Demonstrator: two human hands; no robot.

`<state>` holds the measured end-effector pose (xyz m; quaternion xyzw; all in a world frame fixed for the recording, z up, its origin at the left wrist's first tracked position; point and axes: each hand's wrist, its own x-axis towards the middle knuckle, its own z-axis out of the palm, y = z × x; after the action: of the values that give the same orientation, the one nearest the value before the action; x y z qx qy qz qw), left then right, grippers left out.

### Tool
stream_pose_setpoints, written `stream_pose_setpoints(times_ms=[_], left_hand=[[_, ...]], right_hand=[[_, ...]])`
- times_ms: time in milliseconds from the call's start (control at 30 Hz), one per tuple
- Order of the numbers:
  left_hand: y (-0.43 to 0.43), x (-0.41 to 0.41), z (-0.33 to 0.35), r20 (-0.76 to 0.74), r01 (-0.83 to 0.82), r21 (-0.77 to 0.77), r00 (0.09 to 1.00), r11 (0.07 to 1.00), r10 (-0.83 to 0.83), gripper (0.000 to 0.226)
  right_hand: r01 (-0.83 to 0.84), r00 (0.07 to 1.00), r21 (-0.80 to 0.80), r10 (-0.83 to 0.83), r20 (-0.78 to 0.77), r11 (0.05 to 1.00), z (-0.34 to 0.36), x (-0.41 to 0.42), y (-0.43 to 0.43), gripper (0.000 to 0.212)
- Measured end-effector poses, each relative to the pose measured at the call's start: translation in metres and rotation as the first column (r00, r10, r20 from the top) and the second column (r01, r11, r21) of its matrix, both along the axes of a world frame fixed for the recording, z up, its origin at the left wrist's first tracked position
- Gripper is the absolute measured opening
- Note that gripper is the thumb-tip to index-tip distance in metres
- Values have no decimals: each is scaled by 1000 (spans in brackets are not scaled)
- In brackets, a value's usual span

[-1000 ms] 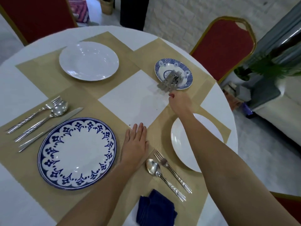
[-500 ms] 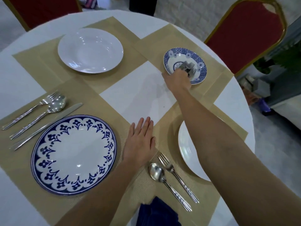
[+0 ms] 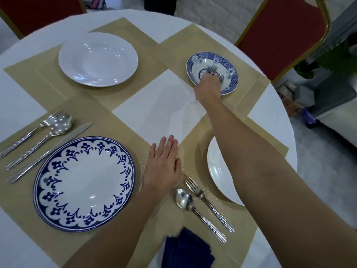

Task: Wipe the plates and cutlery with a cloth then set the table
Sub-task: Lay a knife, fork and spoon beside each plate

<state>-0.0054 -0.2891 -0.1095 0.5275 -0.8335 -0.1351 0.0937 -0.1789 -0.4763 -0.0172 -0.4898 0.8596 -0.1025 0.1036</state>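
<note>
Right hand [image 3: 208, 86] gripped steel forks [image 3: 214, 71] in the small blue-patterned bowl [image 3: 228, 74], which could tip; left hand [image 3: 163, 167] lay spread flat.

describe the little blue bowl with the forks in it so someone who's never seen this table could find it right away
Start at the round white table and go to its far right side, by the red chair. There, on a tan placemat, sits the small blue patterned bowl, with the right hand reaching into it over the forks. It is the smallest dish, with a patchwork blue rim.
</note>
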Motion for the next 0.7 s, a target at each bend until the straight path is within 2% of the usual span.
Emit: stream_pose_setpoints(times_ms=[133, 200, 267, 367, 433, 533, 633, 700], left_hand=[[1, 4, 0, 45, 37, -7, 998, 999, -36, 54], [9, 8, 3, 38, 64, 21, 997, 998, -65, 57], [22, 13, 3, 20, 93, 63, 995, 994, -95, 62], [45, 27, 5, 3, 96, 44, 995, 994, -96, 56], [59, 37, 6, -23, 110, 104, 994, 988, -109, 59], [80, 55, 13, 26, 165, 152, 985, 974, -171, 63], [92, 68, 9, 78, 193, 13, 978, 981, -194, 62], [98, 73, 3, 78, 191, 25, 978, 981, -192, 61]], right_hand=[[144, 946, -75, -115, 302, 987, 3, -18, 23, 11], [232, 881, -109, -161, 446, 967, 14, -23, 49, 22], [301, 828, -139, -186, 529, 944, 25, -23, 80, 23], [414, 697, -218, -155, 700, 884, 39, -16, 132, 18], [431, 641, -258, -93, 761, 865, 47, -12, 174, 11], [373, 708, -316, -47, 704, 873, 53, -10, 240, 9], [297, 819, -336, -58, 571, 894, 47, -3, 300, 10], [243, 855, -336, -38, 517, 910, 40, 6, 337, 11]])
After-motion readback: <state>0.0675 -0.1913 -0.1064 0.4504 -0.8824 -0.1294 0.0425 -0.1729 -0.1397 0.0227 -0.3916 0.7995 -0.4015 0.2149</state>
